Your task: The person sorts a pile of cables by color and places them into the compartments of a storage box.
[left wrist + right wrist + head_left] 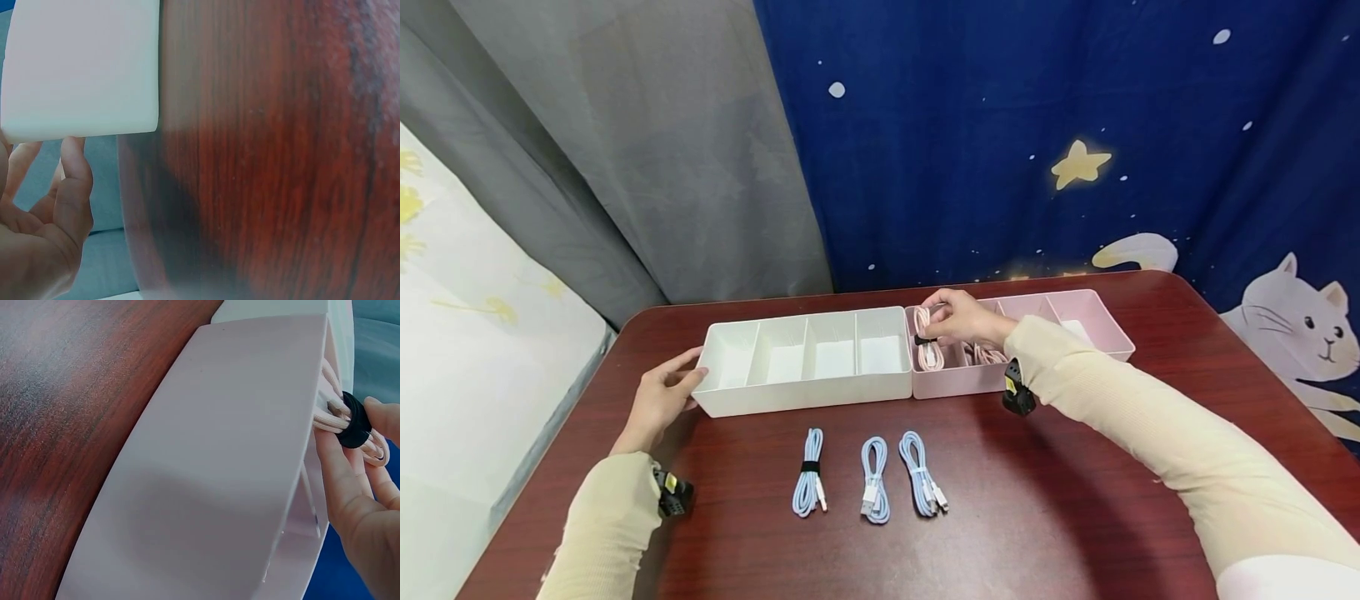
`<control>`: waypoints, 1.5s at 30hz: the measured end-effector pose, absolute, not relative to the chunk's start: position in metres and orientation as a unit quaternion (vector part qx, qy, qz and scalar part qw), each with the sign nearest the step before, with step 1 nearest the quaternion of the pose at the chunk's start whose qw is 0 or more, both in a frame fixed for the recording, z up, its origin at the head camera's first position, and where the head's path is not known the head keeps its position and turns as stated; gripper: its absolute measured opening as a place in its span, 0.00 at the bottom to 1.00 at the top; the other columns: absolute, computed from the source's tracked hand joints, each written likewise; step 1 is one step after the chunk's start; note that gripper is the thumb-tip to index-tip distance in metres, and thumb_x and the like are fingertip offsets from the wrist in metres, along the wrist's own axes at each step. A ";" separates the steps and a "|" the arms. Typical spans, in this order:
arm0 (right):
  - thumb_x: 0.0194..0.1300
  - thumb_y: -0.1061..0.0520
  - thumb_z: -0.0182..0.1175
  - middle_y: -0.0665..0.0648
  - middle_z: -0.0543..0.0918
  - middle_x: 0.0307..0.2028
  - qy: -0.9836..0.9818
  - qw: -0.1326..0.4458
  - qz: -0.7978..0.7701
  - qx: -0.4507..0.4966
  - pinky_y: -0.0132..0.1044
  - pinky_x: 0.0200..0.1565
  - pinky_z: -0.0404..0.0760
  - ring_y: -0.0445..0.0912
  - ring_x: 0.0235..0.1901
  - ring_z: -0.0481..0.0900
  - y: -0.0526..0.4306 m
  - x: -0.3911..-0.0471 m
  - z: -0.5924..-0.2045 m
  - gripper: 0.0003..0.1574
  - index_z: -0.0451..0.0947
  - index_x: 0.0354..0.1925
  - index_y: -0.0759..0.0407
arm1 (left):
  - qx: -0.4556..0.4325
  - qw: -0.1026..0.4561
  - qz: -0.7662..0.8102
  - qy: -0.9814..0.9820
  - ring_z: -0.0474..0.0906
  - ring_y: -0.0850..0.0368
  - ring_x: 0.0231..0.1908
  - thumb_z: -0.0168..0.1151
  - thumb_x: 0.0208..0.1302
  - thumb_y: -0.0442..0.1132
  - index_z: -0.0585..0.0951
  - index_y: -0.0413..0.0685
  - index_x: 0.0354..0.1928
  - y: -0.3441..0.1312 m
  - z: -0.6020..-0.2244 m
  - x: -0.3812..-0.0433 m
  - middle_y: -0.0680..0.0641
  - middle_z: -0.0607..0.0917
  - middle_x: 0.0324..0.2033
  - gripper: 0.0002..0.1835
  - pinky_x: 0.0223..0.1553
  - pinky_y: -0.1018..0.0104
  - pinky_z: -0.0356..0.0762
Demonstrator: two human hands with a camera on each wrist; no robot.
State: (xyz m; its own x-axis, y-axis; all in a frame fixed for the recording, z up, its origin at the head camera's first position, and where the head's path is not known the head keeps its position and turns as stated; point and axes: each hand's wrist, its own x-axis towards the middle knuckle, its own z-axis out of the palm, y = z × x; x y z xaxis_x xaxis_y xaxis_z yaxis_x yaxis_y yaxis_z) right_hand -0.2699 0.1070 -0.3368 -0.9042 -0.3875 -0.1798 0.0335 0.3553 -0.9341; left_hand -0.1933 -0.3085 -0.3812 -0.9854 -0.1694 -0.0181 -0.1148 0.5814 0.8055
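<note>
At the left end of the white divided box, my left hand holds the end wall between thumb and fingers. The same wall fills the upper left of the left wrist view, fingertips against its edge. My right hand pinches a coiled pink cable near its black strap. That cable stands partly inside the leftmost compartment of the pink divided box. Another pink cable bundle lies in the neighbouring compartment, partly hidden by the right hand and arm.
Three coiled light-blue cables, a left one, a middle one and a right one, lie in front of the boxes on the dark red table. The two boxes meet end to end. Curtains hang behind the table.
</note>
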 end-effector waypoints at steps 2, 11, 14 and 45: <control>0.52 0.71 0.59 0.60 0.74 0.31 0.799 0.189 -0.561 -0.108 0.39 0.34 0.79 0.44 0.27 0.75 0.106 -0.270 -0.338 0.26 0.62 0.49 0.71 | 0.080 0.032 -0.452 -0.888 0.74 0.66 0.30 0.52 0.60 0.54 0.65 0.49 0.62 -0.308 -0.381 -0.193 0.34 0.74 0.48 0.30 0.27 0.71 0.75; 0.51 0.71 0.60 0.60 0.74 0.30 0.805 0.180 -0.554 -0.111 0.42 0.35 0.78 0.44 0.26 0.75 0.103 -0.270 -0.338 0.26 0.63 0.49 0.71 | 0.068 0.026 -0.455 -0.888 0.73 0.70 0.30 0.50 0.63 0.51 0.62 0.46 0.64 -0.309 -0.379 -0.192 0.32 0.73 0.49 0.29 0.29 0.71 0.76; 0.51 0.72 0.60 0.59 0.73 0.29 0.802 0.177 -0.560 -0.108 0.42 0.35 0.79 0.44 0.26 0.74 0.103 -0.270 -0.338 0.26 0.63 0.48 0.71 | 0.066 0.025 -0.454 -0.888 0.72 0.71 0.29 0.49 0.63 0.51 0.62 0.46 0.64 -0.309 -0.379 -0.191 0.32 0.72 0.49 0.29 0.29 0.72 0.76; 0.48 0.66 0.65 0.62 0.73 0.34 0.860 0.147 -0.473 -0.121 0.38 0.30 0.78 0.44 0.25 0.71 0.098 -0.270 -0.345 0.27 0.67 0.47 0.69 | 0.065 0.025 -0.459 -0.885 0.72 0.70 0.30 0.50 0.63 0.51 0.62 0.47 0.64 -0.312 -0.382 -0.192 0.33 0.72 0.50 0.30 0.29 0.72 0.75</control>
